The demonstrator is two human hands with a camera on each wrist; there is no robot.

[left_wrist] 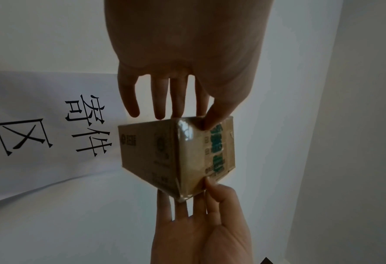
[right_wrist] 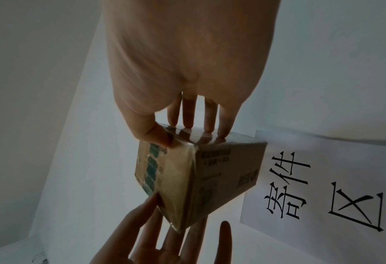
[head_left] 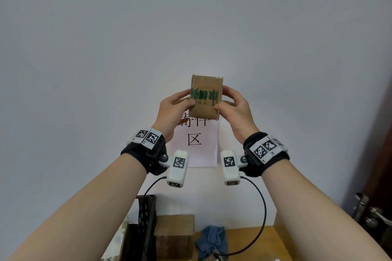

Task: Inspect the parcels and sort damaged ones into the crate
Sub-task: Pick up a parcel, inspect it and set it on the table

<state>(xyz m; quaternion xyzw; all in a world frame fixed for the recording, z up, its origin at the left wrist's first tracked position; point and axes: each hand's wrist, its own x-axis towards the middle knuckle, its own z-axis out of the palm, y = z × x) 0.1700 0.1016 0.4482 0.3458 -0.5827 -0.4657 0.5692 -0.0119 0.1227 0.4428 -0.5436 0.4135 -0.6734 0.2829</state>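
Note:
A small brown cardboard parcel [head_left: 205,97] with green print and clear tape is held up in front of the white wall, at about chest height. My left hand [head_left: 180,104] grips its left side, thumb on the printed face and fingers behind. On the other side my right hand [head_left: 230,103] grips it the same way. In the left wrist view the parcel [left_wrist: 176,157] shows a corner between both hands; the right wrist view shows the parcel [right_wrist: 198,178] likewise. The black crate [head_left: 146,218] stands below, at the table's left.
Another cardboard box [head_left: 175,233] stands beside the crate on the wooden table [head_left: 254,243], with a blue cloth [head_left: 212,241] next to it. A paper sign [head_left: 197,144] hangs on the wall behind the parcel. A door with a metal handle [head_left: 371,214] is at the right.

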